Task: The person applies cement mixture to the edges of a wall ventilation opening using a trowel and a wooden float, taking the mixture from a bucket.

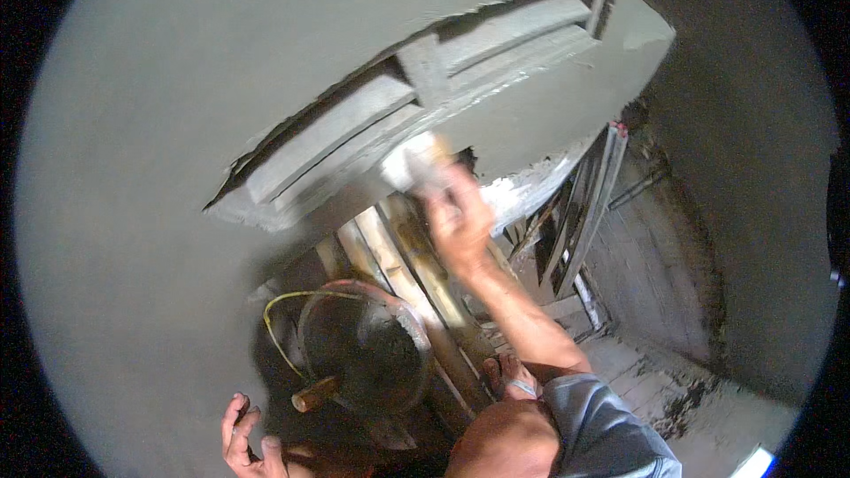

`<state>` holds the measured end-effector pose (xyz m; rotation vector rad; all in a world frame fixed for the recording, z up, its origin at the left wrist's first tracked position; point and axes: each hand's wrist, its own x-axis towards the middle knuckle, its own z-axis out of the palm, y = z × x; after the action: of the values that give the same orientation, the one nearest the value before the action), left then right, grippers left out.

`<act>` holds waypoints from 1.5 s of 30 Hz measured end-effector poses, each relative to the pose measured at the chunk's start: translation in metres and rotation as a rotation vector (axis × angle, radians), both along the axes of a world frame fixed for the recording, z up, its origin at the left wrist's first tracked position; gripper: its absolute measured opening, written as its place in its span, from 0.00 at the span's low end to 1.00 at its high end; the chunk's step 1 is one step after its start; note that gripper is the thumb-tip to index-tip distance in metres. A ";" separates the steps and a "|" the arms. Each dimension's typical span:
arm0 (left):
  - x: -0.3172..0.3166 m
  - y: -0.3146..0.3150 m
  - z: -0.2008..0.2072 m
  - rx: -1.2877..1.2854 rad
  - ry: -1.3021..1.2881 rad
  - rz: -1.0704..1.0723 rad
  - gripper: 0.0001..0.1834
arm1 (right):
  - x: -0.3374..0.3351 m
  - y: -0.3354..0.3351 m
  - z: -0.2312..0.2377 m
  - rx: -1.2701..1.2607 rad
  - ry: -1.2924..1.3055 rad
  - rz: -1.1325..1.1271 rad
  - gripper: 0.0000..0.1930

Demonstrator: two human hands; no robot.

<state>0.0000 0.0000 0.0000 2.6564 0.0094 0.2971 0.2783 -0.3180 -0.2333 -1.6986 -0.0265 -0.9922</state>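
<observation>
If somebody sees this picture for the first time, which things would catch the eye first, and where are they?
Probably first the long, slatted opening in the grey wall, slanting across the upper middle. Just below it, the right hand grips a pale tool, too blurred to identify. Lower, left of centre, is a dark bucket with a yellow handle, with the open left hand near the bottom edge.

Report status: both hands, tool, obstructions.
Left hand open, nothing seen in it. Right hand gripping blurred tool below slatted wall opening. Bucket lower down, apart from tool; nothing seen blocking it.
</observation>
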 end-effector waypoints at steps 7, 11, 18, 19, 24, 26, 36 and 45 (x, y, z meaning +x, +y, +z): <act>0.014 -0.040 0.024 0.012 0.013 0.173 0.21 | 0.012 0.013 0.010 -0.347 -0.093 0.039 0.24; 0.005 -0.041 0.021 -0.072 -0.021 0.171 0.23 | -0.016 0.074 0.009 -0.746 -0.131 0.342 0.22; -0.014 -0.032 0.016 -0.185 -0.100 0.141 0.27 | -0.006 0.064 0.027 -0.666 -0.153 0.251 0.26; -0.014 -0.030 0.017 -0.175 -0.104 0.123 0.27 | -0.005 0.068 0.026 -0.741 -0.137 0.311 0.26; -0.016 -0.015 0.022 -0.060 -0.101 -0.017 0.29 | -0.011 0.088 0.028 -1.044 -0.185 0.387 0.27; -0.024 -0.012 0.015 -0.137 -0.139 -0.045 0.29 | -0.012 0.093 0.041 -0.962 -0.240 0.350 0.28; -0.019 0.007 -0.004 -0.385 -0.284 -0.381 0.30 | -0.016 0.081 0.038 -1.174 -0.179 0.448 0.26; -0.011 0.014 -0.019 -0.516 -0.464 -0.361 0.28 | -0.024 0.073 0.039 -1.279 0.008 0.463 0.26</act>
<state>-0.0113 0.0143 -0.0188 1.9817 -0.4699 0.6763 0.2540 -0.2448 -0.1946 -2.6244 -1.2113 -0.5895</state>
